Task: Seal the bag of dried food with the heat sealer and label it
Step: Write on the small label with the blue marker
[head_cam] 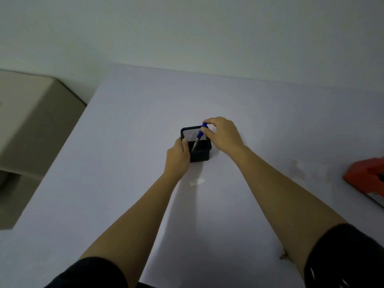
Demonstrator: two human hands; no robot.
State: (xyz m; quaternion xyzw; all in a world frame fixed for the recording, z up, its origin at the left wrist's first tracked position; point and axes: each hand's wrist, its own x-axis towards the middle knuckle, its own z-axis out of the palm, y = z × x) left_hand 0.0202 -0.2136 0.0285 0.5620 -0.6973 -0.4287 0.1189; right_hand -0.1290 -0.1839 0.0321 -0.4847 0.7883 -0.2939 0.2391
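At the centre of the frame the right hand [223, 135] is hovering over the far right corner of a square black mesh pen holder [200, 154]. Its grip is pinching the blue cap end of a slim blue-and-silver marker pen [199, 136] between thumb and fingertips. The pen is standing inside the holder on the pale lilac bench [124, 152], and its long axis is leaning. The lower end is sitting deep in the holder toward the lower left, while the capped end is poking above the far rim toward the upper right, straight into that pinch. The left hand [177, 157] is holding the holder from the left, its grip wrapping the near left wall with the thumb lying over the rim, so it is touching the holder and not the pen. Whether the pen is going in or coming out cannot be told. If it is coming out, the pull is probably needing to follow the lean, up and to the upper right, with the left hand bracing the holder. A small white slip [197, 181], likely the label, is lying just below the holder between the forearms. The red heat sealer [365, 175] is sitting well apart at the right edge. A faint clear shape [298, 168] near it may be the bag, but it is too faint to tell.
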